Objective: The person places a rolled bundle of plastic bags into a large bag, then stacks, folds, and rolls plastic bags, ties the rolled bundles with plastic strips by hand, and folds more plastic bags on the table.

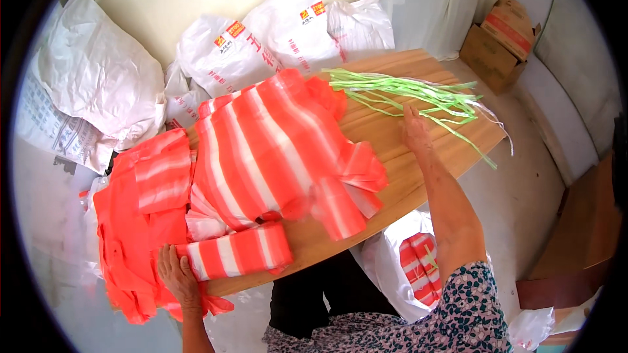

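Observation:
A stack of red-and-white striped plastic bags (261, 150) lies spread over the middle of the wooden table. In front of it is a narrow folded bundle of striped bags (239, 252). My left hand (178, 278) rests at the bundle's left end, fingers stretched out over the red plastic. Plain red bags (137, 235) are heaped beside it and hang over the table's left edge. At the right, my right hand (417, 132) reaches to the near side of a bunch of green tie strips (418, 95). Its fingers are drawn together at a strip; the fingertips show only partly.
Large white sacks (226, 52) stand along the wall behind the wooden table (392, 157). Another white sack (98, 59) is at the left. By my right leg, an open white bag (386, 255) holds tied striped bundles (418, 265). Cardboard boxes (500, 42) sit at the back right.

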### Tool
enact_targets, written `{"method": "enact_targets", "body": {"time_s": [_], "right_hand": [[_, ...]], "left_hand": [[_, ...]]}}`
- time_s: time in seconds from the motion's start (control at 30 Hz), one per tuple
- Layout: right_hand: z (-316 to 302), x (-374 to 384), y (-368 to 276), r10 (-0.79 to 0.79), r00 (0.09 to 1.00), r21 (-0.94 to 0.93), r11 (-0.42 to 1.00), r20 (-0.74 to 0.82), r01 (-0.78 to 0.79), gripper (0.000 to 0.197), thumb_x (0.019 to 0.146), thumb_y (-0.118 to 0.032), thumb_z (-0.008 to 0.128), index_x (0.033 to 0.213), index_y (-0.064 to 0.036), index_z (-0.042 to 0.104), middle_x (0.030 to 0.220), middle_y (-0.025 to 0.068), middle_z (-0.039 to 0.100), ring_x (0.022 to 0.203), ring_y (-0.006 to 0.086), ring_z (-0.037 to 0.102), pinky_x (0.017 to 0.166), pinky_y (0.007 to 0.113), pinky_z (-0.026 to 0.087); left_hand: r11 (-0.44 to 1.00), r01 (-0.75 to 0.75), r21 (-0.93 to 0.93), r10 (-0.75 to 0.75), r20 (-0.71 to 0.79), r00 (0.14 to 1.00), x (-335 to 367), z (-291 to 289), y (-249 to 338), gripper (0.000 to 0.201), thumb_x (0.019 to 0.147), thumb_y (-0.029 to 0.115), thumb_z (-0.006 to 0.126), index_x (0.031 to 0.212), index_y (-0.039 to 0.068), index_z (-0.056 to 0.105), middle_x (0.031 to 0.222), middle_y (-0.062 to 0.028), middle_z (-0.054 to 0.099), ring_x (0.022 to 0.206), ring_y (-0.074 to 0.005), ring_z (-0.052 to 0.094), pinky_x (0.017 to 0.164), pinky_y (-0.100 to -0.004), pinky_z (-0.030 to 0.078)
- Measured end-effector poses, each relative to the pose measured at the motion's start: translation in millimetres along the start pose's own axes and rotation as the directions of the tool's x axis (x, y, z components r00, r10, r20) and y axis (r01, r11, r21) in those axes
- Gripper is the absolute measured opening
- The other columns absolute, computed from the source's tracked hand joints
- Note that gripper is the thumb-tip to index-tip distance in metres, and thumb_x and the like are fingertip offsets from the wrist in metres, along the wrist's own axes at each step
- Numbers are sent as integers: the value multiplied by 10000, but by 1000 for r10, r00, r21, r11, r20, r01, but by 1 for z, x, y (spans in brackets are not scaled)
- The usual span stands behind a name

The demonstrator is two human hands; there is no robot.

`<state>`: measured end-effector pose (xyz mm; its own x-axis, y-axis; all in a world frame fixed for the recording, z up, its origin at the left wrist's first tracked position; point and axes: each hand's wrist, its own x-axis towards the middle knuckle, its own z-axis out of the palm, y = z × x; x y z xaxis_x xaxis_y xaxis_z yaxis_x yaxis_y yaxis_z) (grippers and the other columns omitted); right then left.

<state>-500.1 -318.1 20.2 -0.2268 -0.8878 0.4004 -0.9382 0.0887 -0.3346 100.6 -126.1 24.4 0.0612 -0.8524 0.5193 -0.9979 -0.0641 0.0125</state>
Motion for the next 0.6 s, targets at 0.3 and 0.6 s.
{"method": "enact_targets", "body": {"time_s": [0.3, 0.6], "right_hand": [[8, -4, -19, 19, 1000, -301, 954, 20, -12, 227, 797, -143, 592, 1024, -141, 599, 1021, 95, 518, 963, 311, 505, 803, 443, 464], [7, -72, -52, -190, 978, -115, 977, -87, 180, 121, 827, -144, 557, 905, -54, 579, 824, 150, 585, 804, 338, 566, 715, 444, 456]], "left_hand": [[999, 30, -36, -29, 25, 999, -1, -8, 8, 374, 954, 246, 424, 1186, -23, 539, 1280, -162, 511, 1221, -339, 426, 1031, -448, 304], [999, 31, 39, -32, 20, 999, -2, -6, -4, 369, 867, 234, 542, 1199, 72, 550, 1257, -120, 539, 1200, -303, 460, 1038, -528, 257]]}}
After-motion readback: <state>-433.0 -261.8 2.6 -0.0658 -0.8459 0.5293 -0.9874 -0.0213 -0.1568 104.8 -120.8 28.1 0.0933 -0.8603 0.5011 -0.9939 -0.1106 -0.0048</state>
